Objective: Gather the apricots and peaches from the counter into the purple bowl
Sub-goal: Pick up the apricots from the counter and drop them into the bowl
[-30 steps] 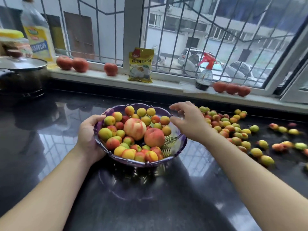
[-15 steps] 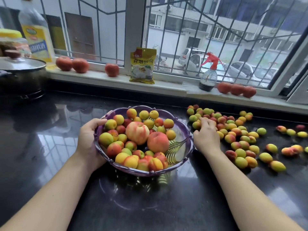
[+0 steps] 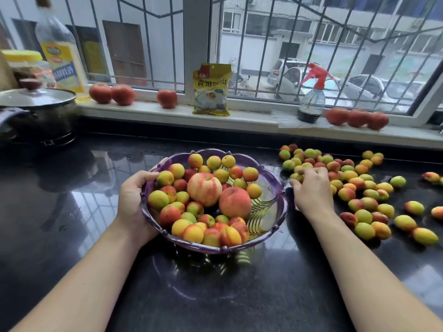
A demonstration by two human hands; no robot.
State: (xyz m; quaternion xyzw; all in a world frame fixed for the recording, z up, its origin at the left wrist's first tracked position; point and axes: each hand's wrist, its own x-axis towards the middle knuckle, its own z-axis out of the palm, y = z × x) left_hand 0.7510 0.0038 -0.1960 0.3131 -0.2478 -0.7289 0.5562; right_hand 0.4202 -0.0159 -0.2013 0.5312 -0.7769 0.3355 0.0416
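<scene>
1. Sitting on the black counter point(image 3: 72, 236), the purple bowl point(image 3: 275, 185) stands upright, mouth up, scalloped rim roughly round, so no clear long axis; it is more than half full of fruit.
2. Two peaches in the bowl: a pale striped one point(image 3: 204, 189) with its stem dimple turned up and toward the window, and a redder one point(image 3: 235, 202) touching it on the right, cleft facing up-left.
3. Small apricots point(image 3: 165, 178) ring the peaches on the left, far and near sides; the bowl's right inner wall is bare.
4. Left hand point(image 3: 134, 202) grips the bowl's left rim, thumb over the edge beside an apricot, fingers curled under the outside wall.
5. Right hand point(image 3: 311, 190) lies just right of the bowl, palm down on the counter, fingers bent over an apricot point(image 3: 296, 176) at the near-left edge of the loose pile; whether it is pinched or only touched, cannot tell.
6. Loose apricots point(image 3: 359, 183) spread right of the bowl; the outermost oval ones point(image 3: 425, 236) lie with long axes slanting left-right.
7. Beyond the bowl, on the sill: a yellow packet point(image 3: 211, 89) upright, a spray bottle point(image 3: 311, 101), red fruits point(image 3: 167, 98).
8. Far left of the bowl: a lidded pot point(image 3: 36, 111), an oil bottle point(image 3: 60, 56).
</scene>
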